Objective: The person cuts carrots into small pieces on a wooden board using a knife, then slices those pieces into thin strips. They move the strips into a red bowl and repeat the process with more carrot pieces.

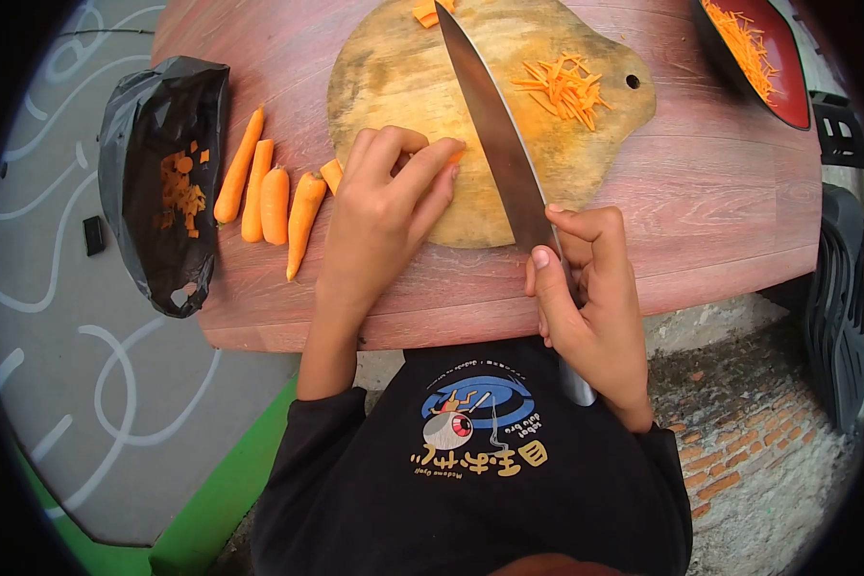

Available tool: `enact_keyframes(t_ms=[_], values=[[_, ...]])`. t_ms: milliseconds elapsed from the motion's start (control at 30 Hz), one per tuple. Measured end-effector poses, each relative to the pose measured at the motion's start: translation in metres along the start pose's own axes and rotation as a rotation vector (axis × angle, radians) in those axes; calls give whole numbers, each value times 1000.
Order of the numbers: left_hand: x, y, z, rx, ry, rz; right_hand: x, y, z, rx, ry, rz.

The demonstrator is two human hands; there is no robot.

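My right hand [590, 298] is wrapped round the handle of a large kitchen knife [494, 125], its index finger along the base of the blade. The blade slants up and left over the round wooden cutting board [384, 86]. Left of the blade, my left hand [384, 197] is closed with bent fingers on a carrot piece [458, 156], mostly hidden under the fingertips. A pile of carrot strips [566, 91] lies on the board right of the knife. Some carrot slices [427, 13] sit at the board's far edge, by the knife tip.
Several peeled carrots [275, 206] lie in a row left of the board, one partly behind my left hand. A black plastic bag [134, 144] with carrot scraps hangs at the table's left edge. A red and black bowl [792, 86] of carrot strips stands at the far right.
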State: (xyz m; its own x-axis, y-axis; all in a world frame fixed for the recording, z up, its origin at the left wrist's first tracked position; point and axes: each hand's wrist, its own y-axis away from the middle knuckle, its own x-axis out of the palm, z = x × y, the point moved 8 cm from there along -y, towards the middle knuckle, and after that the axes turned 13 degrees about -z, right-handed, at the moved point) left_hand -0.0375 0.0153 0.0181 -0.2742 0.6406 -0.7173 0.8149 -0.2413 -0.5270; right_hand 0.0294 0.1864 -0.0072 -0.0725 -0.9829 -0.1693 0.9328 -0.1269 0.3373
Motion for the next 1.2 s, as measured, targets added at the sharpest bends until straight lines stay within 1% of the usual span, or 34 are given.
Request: enact_keyframes(t_ms=[33, 67, 100, 300, 433, 533, 600, 667, 700, 733, 767, 800, 867, 1033, 1100, 1133, 1200], values=[[-3, -2, -1, 5, -2, -5, 2, 1, 1, -81, -50, -3], [-3, -3, 0, -17, -8, 47, 3, 2, 6, -162, -99, -5], [-2, -4, 0, -41, -14, 100, 3, 2, 7, -169, -100, -3], [-4, -8, -4, -16, -60, 183, 1, 2, 13, -221, -60, 17], [-3, -12, -4, 3, -60, 189, -4, -1, 8, -159, -55, 17], [-3, -15, -9, 68, -39, 149, -7, -3, 8, -149, -37, 17], [-6, -18, -12, 77, 4, 38, -8, -4, 8, -149, -17, 16], [-4, -14, -12, 65, 39, 12, -8, -3, 17, -252, -9, 3], [-4, -12, -11, 53, 74, -18, -7, -2, 18, -249, -10, 0], [-3, -9, -12, 55, 77, -16, -8, -1, 23, -310, 23, -16], [-6, -6, -14, 71, 63, -61, -9, 0, 27, -369, 57, -31], [-9, -4, -14, 87, 50, -106, -8, -2, 24, -367, 57, -33], [-7, 1, -10, 67, 69, -127, -6, 1, 28, -533, 69, -50], [-7, 5, -3, -24, 134, -185, 2, 8, 36, -508, 120, 2], [-7, 6, 4, -154, 206, -196, 6, 8, 34, -494, 131, 15], [-6, 6, 5, -156, 209, -194, 8, 8, 34, -507, 145, 10], [-9, 6, 4, -99, 226, -241, 10, 7, 33, -517, 161, 6]])
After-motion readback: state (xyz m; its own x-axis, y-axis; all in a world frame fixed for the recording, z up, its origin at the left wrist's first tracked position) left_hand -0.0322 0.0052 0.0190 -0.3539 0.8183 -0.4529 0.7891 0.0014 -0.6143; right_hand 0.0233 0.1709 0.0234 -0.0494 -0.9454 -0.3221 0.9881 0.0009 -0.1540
